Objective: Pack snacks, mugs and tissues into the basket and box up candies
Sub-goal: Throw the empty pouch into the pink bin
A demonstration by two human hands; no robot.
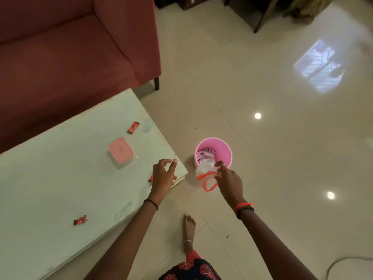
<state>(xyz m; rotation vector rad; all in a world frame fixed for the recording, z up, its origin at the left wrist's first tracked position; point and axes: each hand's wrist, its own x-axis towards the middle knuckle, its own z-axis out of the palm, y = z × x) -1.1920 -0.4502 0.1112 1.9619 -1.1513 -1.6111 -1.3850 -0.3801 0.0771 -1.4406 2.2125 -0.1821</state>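
Observation:
A pink basket (224,147) stands on the floor beside the table corner, with pale packets inside. My right hand (230,179) holds a clear plastic bag with red handles (204,170) over the basket's near rim. My left hand (163,174) hovers with spread fingers above the table corner, holding nothing. A clear box with a pink lid (120,152) sits on the pale table (60,178). Red candies lie on the table: one at the far edge (133,127), one near the front (80,220), and one partly hidden under my left hand (150,178).
A dark red sofa (70,47) stands behind the table. Glossy tiled floor (282,138) spreads to the right. My bare foot (189,231) is on the floor below the basket. Dark furniture legs (264,15) stand at the far top. A cable (343,261) lies at the bottom right.

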